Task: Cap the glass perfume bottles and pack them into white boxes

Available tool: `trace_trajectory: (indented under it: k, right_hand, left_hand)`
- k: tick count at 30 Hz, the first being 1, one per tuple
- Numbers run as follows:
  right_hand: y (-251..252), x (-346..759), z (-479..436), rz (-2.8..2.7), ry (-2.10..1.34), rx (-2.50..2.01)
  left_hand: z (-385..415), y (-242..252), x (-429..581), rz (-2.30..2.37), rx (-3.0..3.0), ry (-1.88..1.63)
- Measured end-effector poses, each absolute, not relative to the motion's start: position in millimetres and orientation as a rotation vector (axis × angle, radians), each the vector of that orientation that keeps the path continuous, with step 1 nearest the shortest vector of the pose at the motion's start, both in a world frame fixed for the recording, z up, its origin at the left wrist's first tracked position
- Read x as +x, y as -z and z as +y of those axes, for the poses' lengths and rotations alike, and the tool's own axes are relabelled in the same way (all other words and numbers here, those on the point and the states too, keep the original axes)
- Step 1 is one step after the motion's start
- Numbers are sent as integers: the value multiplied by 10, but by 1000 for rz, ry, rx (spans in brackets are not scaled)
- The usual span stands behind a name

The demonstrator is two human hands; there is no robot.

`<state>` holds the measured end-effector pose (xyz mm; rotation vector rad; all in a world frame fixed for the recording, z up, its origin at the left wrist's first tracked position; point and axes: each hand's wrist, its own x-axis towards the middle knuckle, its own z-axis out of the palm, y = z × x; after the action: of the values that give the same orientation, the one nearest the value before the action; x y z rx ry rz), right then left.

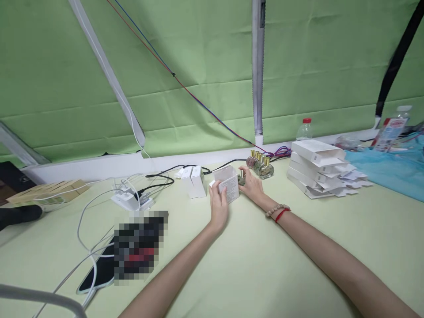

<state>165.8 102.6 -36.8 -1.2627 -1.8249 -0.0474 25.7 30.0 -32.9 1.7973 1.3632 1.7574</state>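
Note:
My left hand [219, 204] is closed around a small white carton [232, 186] with printed text on its side and its top flap raised. Just right of the carton, my right hand [252, 186] grips a small glass perfume bottle [242, 178] with a gold top, partly hidden by the fingers. Beyond that hand, several similar perfume bottles [266, 170] with gold tops stand in a row. Two closed white cartons [194, 182] stand side by side to the left of the one in my hand.
Flattened white cartons [318, 170] are stacked at the right, beside a blue cloth [391, 170]. A red-capped bottle [304, 129] stands behind them. On the left lie a power strip [127, 198], white cables, a dark tablet-like device [99, 269] and brown boxes [49, 193].

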Motion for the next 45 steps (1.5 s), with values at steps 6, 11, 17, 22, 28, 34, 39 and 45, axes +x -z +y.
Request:
trace_trajectory:
  k: [6, 11, 17, 22, 28, 34, 39, 45]
  right_hand:
    - [368, 1665, 1050, -1825, 98, -1249]
    - [367, 1726, 1037, -1904, 195, -1125]
    - [283, 1836, 1084, -1849, 295, -1069]
    - [-27, 1873, 1077, -1614, 405, -1067]
    - [-542, 1825, 854, -1384, 538, -874]
    - [-738, 1782, 630, -1541, 708, -557]
    - [-650, 1761, 658, -1726, 951, -312]
    - [-516, 1738, 712, -1949, 861, -441]
  left_hand:
    - [309, 313, 230, 1556, 1692, -1892]
    - [331, 318, 242, 1411, 1755, -1855]
    - [342, 330, 241, 1382, 1767, -1840]
    - [276, 334, 276, 1370, 1918, -1714]
    - [205, 354, 330, 1330, 2072, -1581]
    - [190, 338, 326, 1377, 2065, -1593]
    - [170, 356, 327, 1345, 2195, -1583]
    - [200, 393, 316, 1268, 2284, -1622]
